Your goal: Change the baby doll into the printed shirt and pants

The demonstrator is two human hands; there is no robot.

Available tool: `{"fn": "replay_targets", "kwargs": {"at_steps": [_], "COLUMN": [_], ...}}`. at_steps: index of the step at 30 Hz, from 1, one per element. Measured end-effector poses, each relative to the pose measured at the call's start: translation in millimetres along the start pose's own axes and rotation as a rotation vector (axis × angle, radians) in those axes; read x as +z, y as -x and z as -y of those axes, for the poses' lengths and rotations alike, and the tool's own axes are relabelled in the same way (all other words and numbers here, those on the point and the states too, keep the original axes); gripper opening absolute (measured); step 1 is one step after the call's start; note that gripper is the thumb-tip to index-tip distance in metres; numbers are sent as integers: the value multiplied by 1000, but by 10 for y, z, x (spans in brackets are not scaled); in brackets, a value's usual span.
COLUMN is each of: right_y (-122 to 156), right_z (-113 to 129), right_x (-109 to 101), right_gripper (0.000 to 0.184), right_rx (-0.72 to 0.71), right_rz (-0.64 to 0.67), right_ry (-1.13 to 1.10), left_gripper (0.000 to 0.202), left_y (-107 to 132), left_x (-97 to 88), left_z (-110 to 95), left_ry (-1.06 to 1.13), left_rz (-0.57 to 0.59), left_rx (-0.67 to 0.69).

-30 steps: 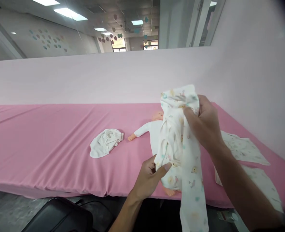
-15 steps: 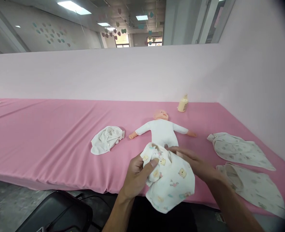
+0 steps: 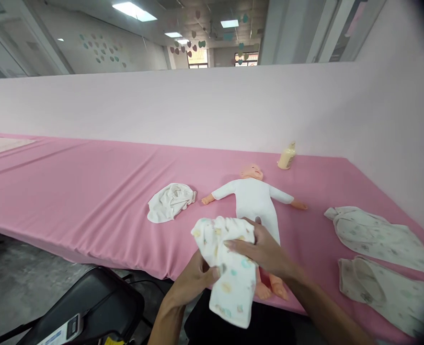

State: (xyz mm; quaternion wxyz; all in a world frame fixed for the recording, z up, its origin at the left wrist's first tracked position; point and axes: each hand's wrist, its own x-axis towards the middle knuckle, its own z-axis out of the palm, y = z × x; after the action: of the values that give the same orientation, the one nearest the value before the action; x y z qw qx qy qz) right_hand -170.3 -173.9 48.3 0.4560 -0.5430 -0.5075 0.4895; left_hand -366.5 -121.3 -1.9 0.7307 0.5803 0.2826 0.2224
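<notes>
A white baby garment with small coloured prints is held up over the near edge of the bed, bunched at its top. My right hand grips its upper right side, thumb across the front. My left hand is closed on its left side lower down, with some fingers hidden behind the cloth. Just beyond lies a baby doll on its back in a white suit, arms spread and bare feet toward me. The garment and my right hand cover part of its lower body.
A crumpled white cloth lies left of the doll. Two printed garments, one farther and one nearer, lie at right on the pink sheet. A pump bottle stands by the wall. A black chair is at lower left.
The garment has been turned and now hangs narrower. My right hand has moved from behind its right side to a grip with the thumb in front. The doll's feet have come into view.
</notes>
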Motion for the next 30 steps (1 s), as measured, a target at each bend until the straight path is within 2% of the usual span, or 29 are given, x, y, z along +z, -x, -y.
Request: {"fn": "replay_targets", "kwargs": {"at_steps": [2, 4, 6, 8, 9, 12, 14, 16, 18, 21, 23, 25, 26, 28, 30], "right_y": [-174, -320, -415, -459, -466, -454, -435, -417, -399, -354, -293, -197, -135, 28, 258], "right_z": [-85, -201, -311, -399, -435, -512, -546, -569, -586, -611, -638, -684, -719, -826, -994], "right_x": [158, 273, 322, 314, 297, 230, 188, 148, 113, 70, 12, -145, -283, -699, -1266], "right_gripper": [35, 38, 46, 52, 52, 44, 41, 39, 37, 36, 34, 33, 33, 34, 39], "right_rx": [-52, -81, -77, -56, -49, -51, -51, -45, -42, -55, -73, -103, -116, -111, -19], "right_rz": [-42, -62, -49, -36, -35, -48, -60, -73, -88, -110, -130, -201, -281, -525, -807], "right_ry": [99, 229, 298, 307, 306, 316, 311, 308, 313, 317, 317, 345, 388, 523, 661], "left_gripper": [76, 69, 66, 68, 70, 68, 66, 70, 76, 81, 84, 83, 82, 80, 81], "left_y": [61, 102, 125, 140, 145, 135, 90, 3, -128, -367, -500, -563, -562, -499, -386], "left_x": [-38, -134, -353, -686, -872, -1363, -1581, -1735, -1874, -2073, -2145, -2117, -2062, -1892, -1687], "left_z": [83, 136, 183, 235, 258, 278, 229, 146, 66, -2, -16, -26, -33, -49, -59], "left_ry": [27, -17, -133, -304, -388, -598, -735, -796, -784, -873, -948, -994, -1034, -1180, -1304], "left_rz": [-85, -250, -411, -524, -546, -488, -456, -474, -595, -873, -906, -825, -794, -780, -800], "left_rx": [-78, -114, -107, -83, -92, -195, -198, -169, -145, -135, -140, -141, -138, -123, -101]}}
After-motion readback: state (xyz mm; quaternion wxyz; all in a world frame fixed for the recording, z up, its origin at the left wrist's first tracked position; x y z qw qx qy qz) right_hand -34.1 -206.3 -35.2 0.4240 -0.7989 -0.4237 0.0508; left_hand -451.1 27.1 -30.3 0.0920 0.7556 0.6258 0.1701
